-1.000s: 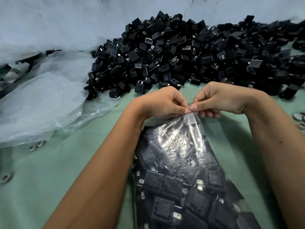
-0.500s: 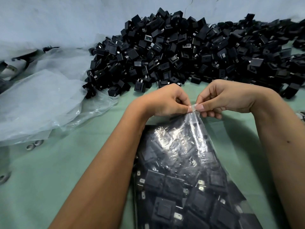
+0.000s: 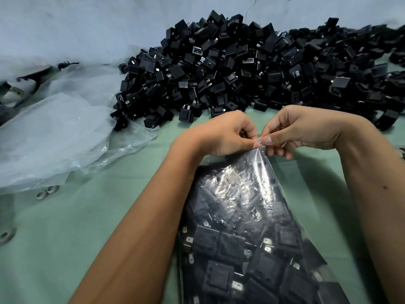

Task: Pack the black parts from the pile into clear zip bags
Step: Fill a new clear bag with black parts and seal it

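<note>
While both hands, left [image 3: 221, 134] and right [image 3: 304, 130], pinch its top edge together, clear zip bag full of black plastic parts [image 3: 245, 233] lies below them, toward desk near edge.

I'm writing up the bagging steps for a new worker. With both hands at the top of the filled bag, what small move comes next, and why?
Probably slide the pinch sideways along the top edge to press the zip shut. The left hand and right hand both pinch the top edge of the clear plastic zip bag at one point, and the bag already looks full of black plastic parts.
</note>
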Demonstrator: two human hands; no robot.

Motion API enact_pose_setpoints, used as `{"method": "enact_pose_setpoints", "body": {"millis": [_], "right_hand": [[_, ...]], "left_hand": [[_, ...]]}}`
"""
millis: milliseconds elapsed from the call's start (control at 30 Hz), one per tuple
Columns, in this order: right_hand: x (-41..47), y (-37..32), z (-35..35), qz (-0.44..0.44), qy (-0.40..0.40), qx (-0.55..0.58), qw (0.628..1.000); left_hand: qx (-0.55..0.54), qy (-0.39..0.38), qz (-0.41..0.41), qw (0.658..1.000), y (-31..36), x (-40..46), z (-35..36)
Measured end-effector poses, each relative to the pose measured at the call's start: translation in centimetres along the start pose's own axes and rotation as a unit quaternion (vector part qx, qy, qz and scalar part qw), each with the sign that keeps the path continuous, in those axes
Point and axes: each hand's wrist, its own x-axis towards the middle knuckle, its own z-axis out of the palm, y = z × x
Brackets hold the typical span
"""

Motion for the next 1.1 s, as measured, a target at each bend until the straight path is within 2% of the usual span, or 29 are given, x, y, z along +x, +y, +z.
{"method": "enact_pose_setpoints", "body": {"millis": [167,400,733,967,1100], "right_hand": [[0.1,0.0,0.0,-0.004,0.011,-0.016,1.0],[0.0,-0.2,-0.2,-0.017,0.01,-0.041,0.999],[-0.1,-0.3,-0.6,0.013,-0.007,-0.043,0.999],[-0.2,-0.2,-0.5,0.004,0.0,-0.077,0.997],[0.0,-0.2,-0.1,0.002,0.012,-0.089,0.996]], "left_hand": [[0.021,-0.01,0.0,1.0,0.3,0.0,0.0],[0.011,0.032,0.001,0.999,0.3,0.4,0.3],[0.131,0.052,0.044,0.989,1.0,0.6,0.2],[0.092,0.029,0.023,0.995,0.6,0.6,0.3],[0.049,-0.023,-0.013,0.998,-0.5,0.0,-0.4]]}}
